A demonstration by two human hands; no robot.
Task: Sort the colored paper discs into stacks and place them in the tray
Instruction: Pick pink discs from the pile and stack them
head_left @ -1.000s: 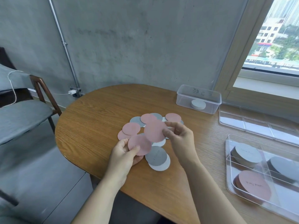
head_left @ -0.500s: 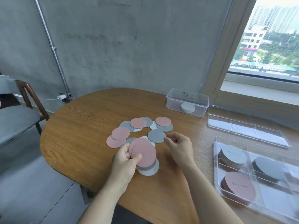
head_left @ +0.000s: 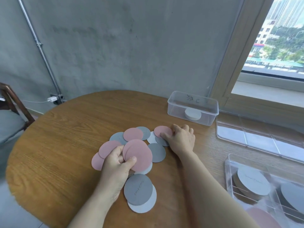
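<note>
The left grip (head_left: 115,163) clasped a small stack of pink discs (head_left: 139,155), its thumb pressed on the top disc and its fingers curled under the stack's left edge. The right grip (head_left: 181,139), farther off and to the right, was closed on a far pink disc (head_left: 162,131). Its thumb lay across that disc's near edge and its curled fingers sat at the right edge. The disc rested flat over a gray disc (head_left: 162,143) and a white disc (head_left: 151,138).

Around both grips, loose discs overlapped on the wooden tabletop (head_left: 57,153). Two pink ones (head_left: 107,148) lay partly under the left grip, and another pink one (head_left: 133,134) lay on the far side. A mid gray one (head_left: 158,153) sat just right of the held stack. Nearest the camera, a large gray disc (head_left: 138,189) sat on a pale disc (head_left: 144,207).

At the near right stood the clear divided tray (head_left: 229,168). It held a pale-topped stack (head_left: 253,181) and a gray stack (head_left: 292,195) in separate compartments. A pink stack (head_left: 263,218) showed blurred at the bottom edge.

Beyond the tray lay a flat clear divided piece (head_left: 246,134). On the far side, a clear box (head_left: 192,102) held a white stack (head_left: 192,114). A concrete wall (head_left: 131,46) with a metal pipe (head_left: 37,45) rose behind, with a chair (head_left: 9,99) at left and a window (head_left: 279,38) at right.
</note>
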